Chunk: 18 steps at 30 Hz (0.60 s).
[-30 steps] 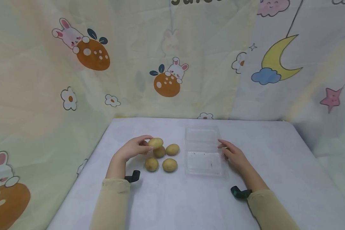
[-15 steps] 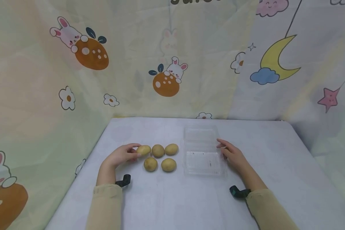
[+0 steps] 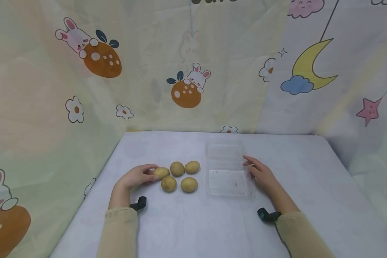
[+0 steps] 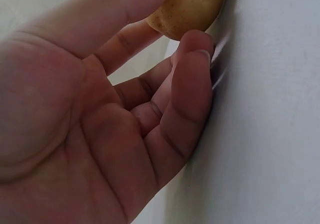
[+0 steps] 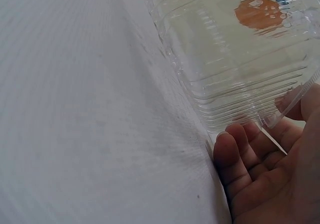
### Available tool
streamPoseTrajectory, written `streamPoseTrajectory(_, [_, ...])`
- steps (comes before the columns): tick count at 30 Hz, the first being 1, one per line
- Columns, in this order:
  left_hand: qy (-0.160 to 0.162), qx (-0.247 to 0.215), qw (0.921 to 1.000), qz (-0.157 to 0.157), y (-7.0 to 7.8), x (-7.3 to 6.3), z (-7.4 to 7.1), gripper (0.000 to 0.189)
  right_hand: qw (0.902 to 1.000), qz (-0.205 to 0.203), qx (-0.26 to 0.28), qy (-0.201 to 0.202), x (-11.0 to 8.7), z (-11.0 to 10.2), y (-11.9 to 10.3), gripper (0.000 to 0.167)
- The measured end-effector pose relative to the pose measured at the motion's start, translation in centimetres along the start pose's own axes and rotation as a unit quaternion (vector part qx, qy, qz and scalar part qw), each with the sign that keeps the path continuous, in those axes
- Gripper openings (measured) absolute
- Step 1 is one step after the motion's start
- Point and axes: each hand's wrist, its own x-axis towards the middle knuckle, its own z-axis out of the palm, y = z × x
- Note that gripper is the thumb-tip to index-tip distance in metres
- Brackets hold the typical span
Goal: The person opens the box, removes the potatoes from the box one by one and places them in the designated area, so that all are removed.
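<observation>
My left hand (image 3: 136, 177) pinches a yellow potato (image 3: 161, 173) between thumb and fingers at the left end of the group. In the left wrist view the potato (image 4: 190, 9) is at the top, with the lower fingers curled close to the white cloth. Beside it lie other potatoes: a rounder one (image 3: 177, 168), one at the back right (image 3: 192, 167), and two in front, left (image 3: 168, 184) and right (image 3: 189, 184). My right hand (image 3: 261, 173) holds the right edge of a clear plastic container (image 5: 225, 59), thumb and fingers on either side of its rim.
The container stands right of the potatoes, its clear lid (image 3: 225, 148) opened toward the back. A white cloth covers the table (image 3: 200, 225). A printed curtain (image 3: 148, 53) with rabbits and flowers hangs behind and along the sides.
My left hand has carried the potato left from above the rounder one, then down to the left end of the group. The right hand and container stay put.
</observation>
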Motion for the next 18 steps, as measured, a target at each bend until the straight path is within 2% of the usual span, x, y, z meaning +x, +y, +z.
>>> streamPoseTrajectory(10, [-0.002,-0.003,1.0000,0.006,0.05,-0.10,0.40,0.049,1.0000,-0.005,-0.004,-0.001,0.07,0.02,-0.03,0.046])
streamPoseTrajectory(18, [0.003,-0.003,1.0000,-0.004,0.07,-0.54,0.22,0.051,1.0000,-0.009,-0.004,-0.001,0.14,0.18,-0.28,0.046])
